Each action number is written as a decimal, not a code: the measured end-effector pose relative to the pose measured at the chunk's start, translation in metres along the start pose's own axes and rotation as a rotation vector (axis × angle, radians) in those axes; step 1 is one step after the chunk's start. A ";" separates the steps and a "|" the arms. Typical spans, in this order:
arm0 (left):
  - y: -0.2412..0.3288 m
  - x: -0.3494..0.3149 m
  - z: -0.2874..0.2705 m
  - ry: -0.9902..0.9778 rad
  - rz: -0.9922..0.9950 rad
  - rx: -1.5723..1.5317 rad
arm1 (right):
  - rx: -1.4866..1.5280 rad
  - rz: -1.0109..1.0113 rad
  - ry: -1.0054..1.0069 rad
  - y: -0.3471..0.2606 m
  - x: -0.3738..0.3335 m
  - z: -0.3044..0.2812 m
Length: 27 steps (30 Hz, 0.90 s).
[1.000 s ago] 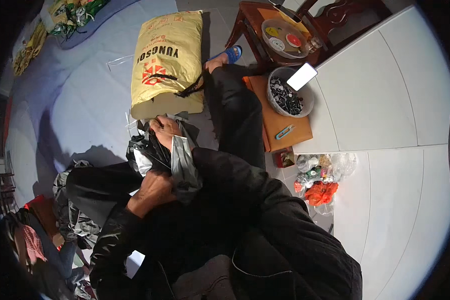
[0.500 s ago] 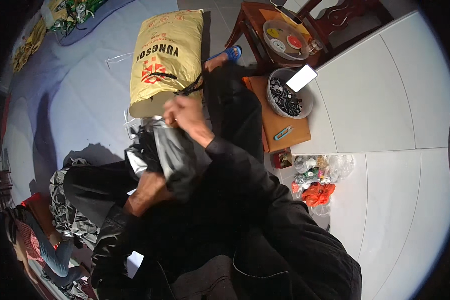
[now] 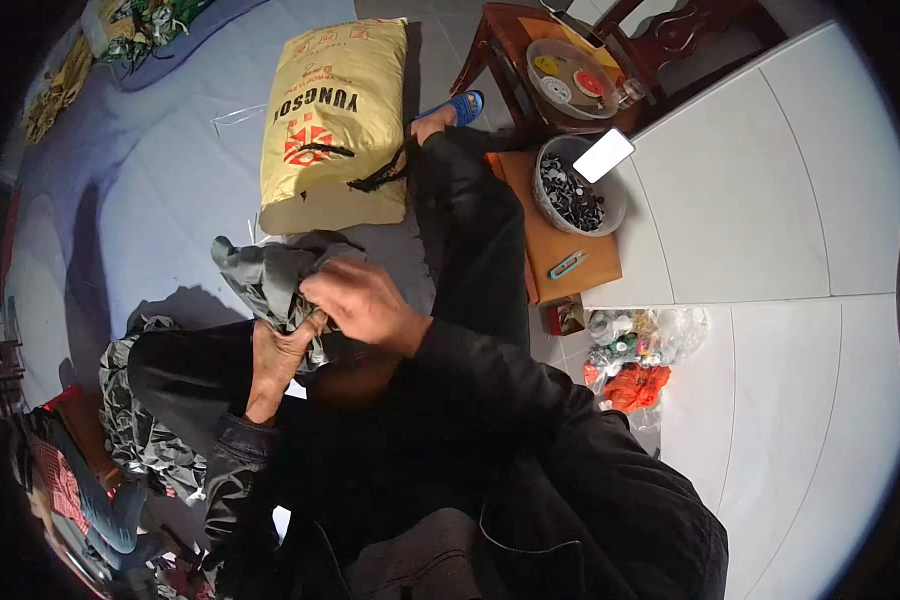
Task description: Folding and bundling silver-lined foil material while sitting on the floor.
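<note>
Between my two hands is a bunched piece of dark grey, shiny fabric [image 3: 260,272], gathered above my lap. My left hand [image 3: 282,355] grips its lower part, thumb pointing toward the other hand. Close by on the right, my right hand [image 3: 365,305] has its fingers curled at the fabric; it is a little blurred, and what its fingertips pinch is hidden. Just beyond the fabric lies a full yellow woven sack [image 3: 340,130] with dark and red print. Black strips [image 3: 380,178] rest on the sack's near right part.
Right of my leg, a tub of small dark pieces [image 3: 570,190] and blue thread snips [image 3: 567,265] sit on a brown surface. A white phone [image 3: 604,156] lies at the tub's rim. A wooden chair [image 3: 500,60] holds another tub. Another person [image 3: 100,495] sits at lower left beside grey fabric [image 3: 145,430].
The fabric has swung up and left, now bunched nearer the sack. My right hand has come down from the sack's edge toward my left hand, which has shifted slightly.
</note>
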<state>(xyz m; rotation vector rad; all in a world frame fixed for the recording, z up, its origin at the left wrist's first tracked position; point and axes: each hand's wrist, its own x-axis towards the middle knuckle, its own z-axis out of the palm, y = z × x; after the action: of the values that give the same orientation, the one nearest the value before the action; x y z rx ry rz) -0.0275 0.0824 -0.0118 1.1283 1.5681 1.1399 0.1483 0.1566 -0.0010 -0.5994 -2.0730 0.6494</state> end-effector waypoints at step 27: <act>0.029 -0.020 -0.002 0.114 -0.495 -0.053 | 0.355 0.263 0.026 -0.006 -0.018 0.019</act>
<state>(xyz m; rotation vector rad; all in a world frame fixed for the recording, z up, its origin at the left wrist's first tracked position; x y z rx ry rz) -0.0205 0.0678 0.0193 0.5954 1.7656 0.9122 0.1403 0.1371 -0.0174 -0.6727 -1.8089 1.1259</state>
